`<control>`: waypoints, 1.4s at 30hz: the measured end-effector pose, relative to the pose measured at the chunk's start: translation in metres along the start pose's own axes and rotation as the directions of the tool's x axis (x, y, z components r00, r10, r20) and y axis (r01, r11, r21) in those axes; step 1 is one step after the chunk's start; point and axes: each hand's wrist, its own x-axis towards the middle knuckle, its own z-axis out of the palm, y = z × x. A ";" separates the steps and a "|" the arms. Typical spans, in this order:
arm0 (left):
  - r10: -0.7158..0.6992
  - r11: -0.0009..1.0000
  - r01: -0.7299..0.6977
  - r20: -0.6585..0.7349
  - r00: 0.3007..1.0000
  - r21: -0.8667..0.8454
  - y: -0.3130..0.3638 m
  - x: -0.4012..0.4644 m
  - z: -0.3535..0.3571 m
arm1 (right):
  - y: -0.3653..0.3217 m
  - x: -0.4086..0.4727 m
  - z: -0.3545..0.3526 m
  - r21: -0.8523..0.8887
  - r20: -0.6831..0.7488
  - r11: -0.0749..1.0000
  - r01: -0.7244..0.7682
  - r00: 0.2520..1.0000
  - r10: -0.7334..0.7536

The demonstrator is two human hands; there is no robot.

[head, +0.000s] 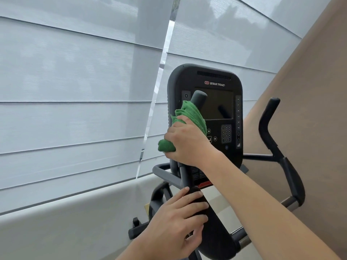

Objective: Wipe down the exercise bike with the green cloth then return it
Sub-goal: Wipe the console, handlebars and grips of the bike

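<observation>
Cloth: the green cloth (187,119) is wrapped round the left handlebar (198,99) of the exercise bike (206,113), near its top end.
Right hand: the right hand (187,145) grips the cloth tight on the bar.
Left hand: the left hand (174,222) holds the same bar lower down.
Direction: the bar runs up and away from the person, so the wipe likely goes along it.

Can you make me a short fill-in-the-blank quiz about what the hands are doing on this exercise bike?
1. The right hand wraps a ____ cloth around the handlebar.
2. The left hand grips the same handlebar ____ the right hand.
3. The console reads STAR ____.

Missing words: green; below; TRAC
</observation>
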 end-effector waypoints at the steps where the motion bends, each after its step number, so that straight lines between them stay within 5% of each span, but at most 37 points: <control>1: -0.003 1.000 0.003 -0.001 1.000 -0.002 0.002 -0.002 -0.001 | -0.002 -0.002 0.001 0.019 0.002 1.000 0.007 1.000 -0.007; 10: -0.003 0.998 0.004 -0.025 1.000 0.060 0.033 -0.006 0.002 | -0.015 -0.032 0.014 0.259 -0.044 0.966 0.011 0.999 0.001; 17: -0.001 0.998 0.007 -0.085 0.996 0.070 0.066 -0.004 -0.005 | -0.027 -0.100 0.030 0.557 -0.192 0.828 0.065 0.980 0.052; 22: -0.036 0.997 0.045 -0.144 0.989 0.057 0.085 -0.006 -0.011 | -0.023 -0.150 0.037 0.710 -0.340 0.700 0.077 0.908 0.246; 29: -0.098 0.987 0.116 -0.157 0.983 0.109 0.096 -0.015 -0.015 | -0.020 -0.225 0.014 0.742 -0.444 0.664 0.090 0.809 0.386; 36: -0.204 0.963 0.222 -0.124 0.971 0.154 0.105 -0.013 -0.005 | -0.068 -0.276 0.051 0.723 -0.207 0.673 -0.155 0.881 0.425; 42: -0.190 0.963 0.200 -0.072 0.979 0.183 0.099 0.008 0.014 | -0.084 -0.283 0.077 0.696 -0.265 0.690 -0.196 0.824 0.501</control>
